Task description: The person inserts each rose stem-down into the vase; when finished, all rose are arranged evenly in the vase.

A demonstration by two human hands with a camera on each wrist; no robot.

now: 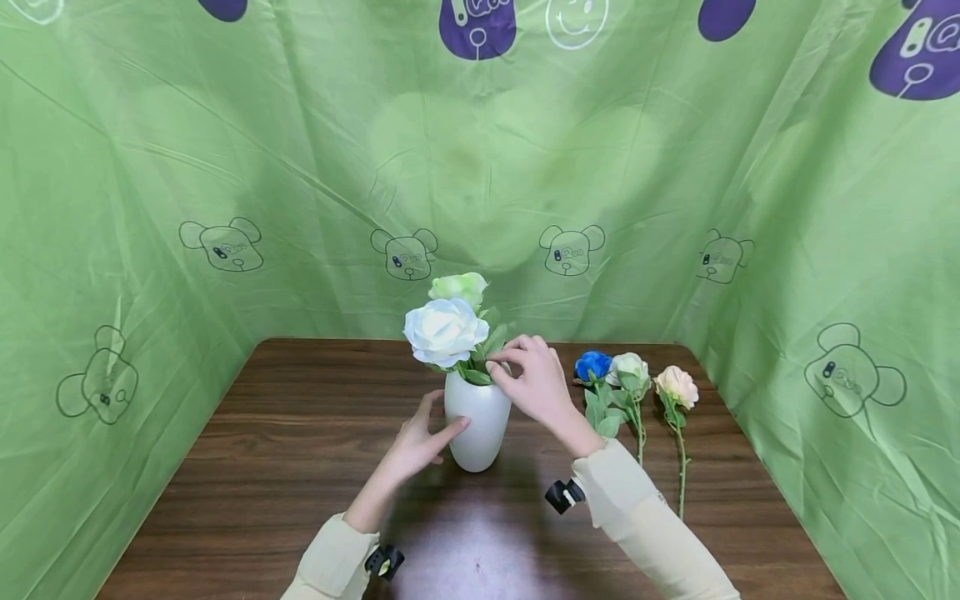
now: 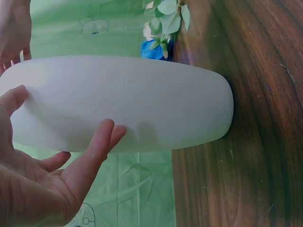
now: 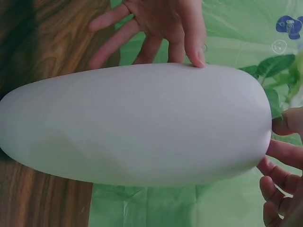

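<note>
Left hand (image 1: 415,439) touches white vase (image 1: 478,423); right hand (image 1: 537,379) touches leaves (image 1: 476,377).

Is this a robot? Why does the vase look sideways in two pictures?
No, it's a person working bare-handed. A head camera took the widest picture; the others come from cameras on the left and right wrists. Those are turned, so the vase only looks tipped: it stands on the table, with a pale blue flower and a green flower inside. A blue flower, a white flower and a peach flower lie to the right. The left hand touches the vase; the right hand is at its rim by the leaves, maybe pinching one.
</note>
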